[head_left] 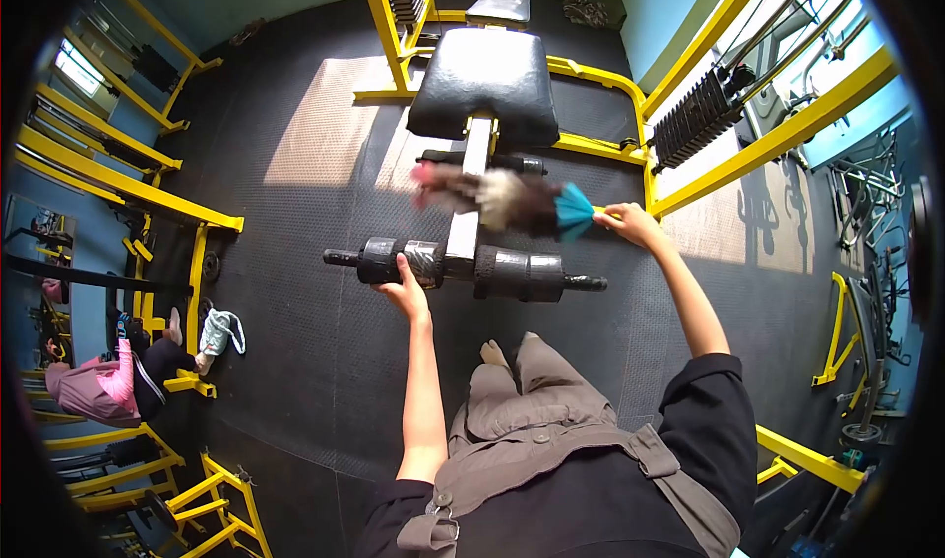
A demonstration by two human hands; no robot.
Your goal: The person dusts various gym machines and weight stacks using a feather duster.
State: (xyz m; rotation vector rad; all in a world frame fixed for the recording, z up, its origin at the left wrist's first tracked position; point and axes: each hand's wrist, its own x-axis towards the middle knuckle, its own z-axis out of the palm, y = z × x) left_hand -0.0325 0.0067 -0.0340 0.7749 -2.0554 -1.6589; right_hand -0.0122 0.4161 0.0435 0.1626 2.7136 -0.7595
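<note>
My right hand (627,225) is closed on the handle end of a feather duster (507,200), whose teal collar (573,210) shows near my fingers. The duster's feathers are smeared by motion and lie across the pale metal post (476,155) of a gym bench. My left hand (408,290) rests against the left black foam roller (391,261), its thumb on top; part of its grip is hidden. Beyond the post is the black padded seat (485,81), and the right foam roller (519,273) lies between my two hands.
Yellow machine frames (768,140) with a black weight stack (697,120) rise at the right. Another yellow frame (128,179) stands left. A person in pink (103,386) is at far left, near a pale bag (219,334). Black matting (295,361) covers the floor.
</note>
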